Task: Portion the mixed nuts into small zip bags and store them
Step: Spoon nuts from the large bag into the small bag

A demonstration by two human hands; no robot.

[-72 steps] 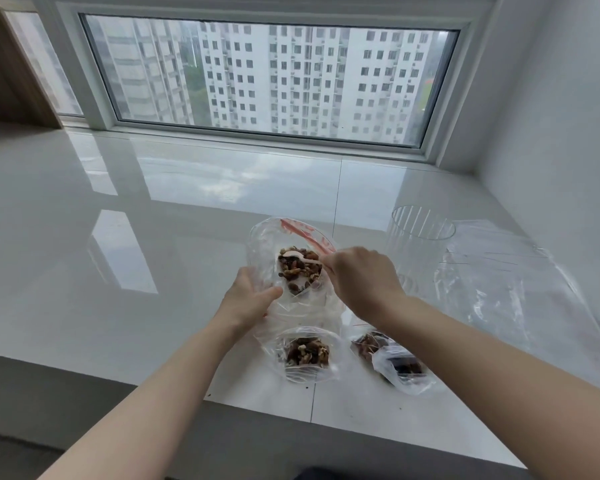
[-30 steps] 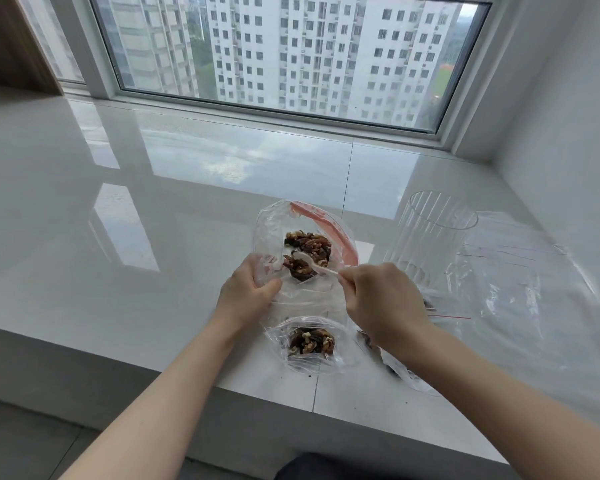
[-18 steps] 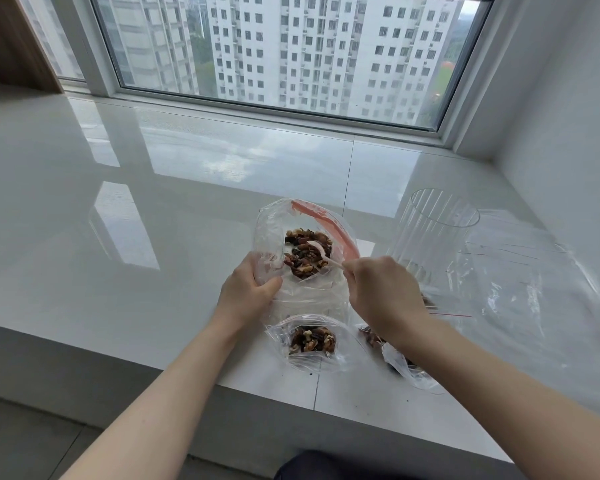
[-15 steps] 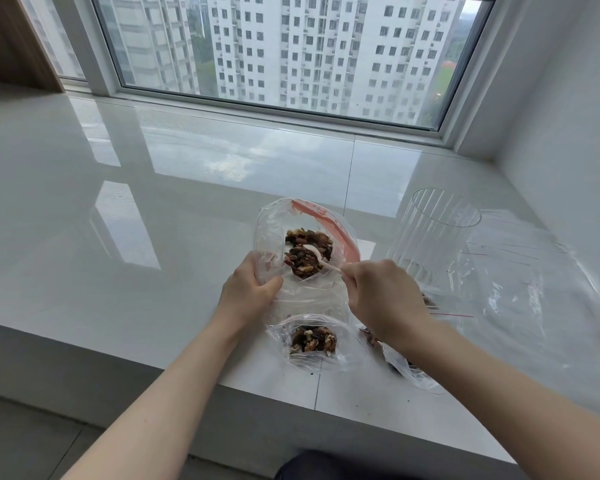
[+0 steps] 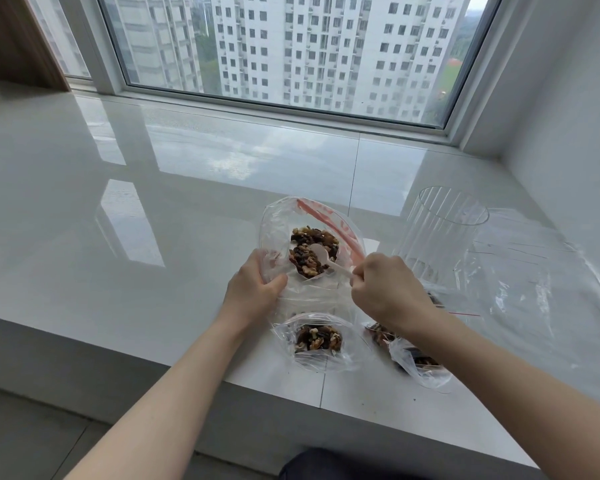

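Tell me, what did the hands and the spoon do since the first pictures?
The right hand drew back a little toward the person, and the white spoon it pinches went on stirring about in the nuts, its bowl now lying on top of them. The left hand kept holding the big zip bag open. The two small filled bags stayed put on the ledge.

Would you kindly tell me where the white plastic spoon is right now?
In the head view, the white plastic spoon is centre frame, its bowl over the nuts inside the large open bag, its handle pinched by the right hand.
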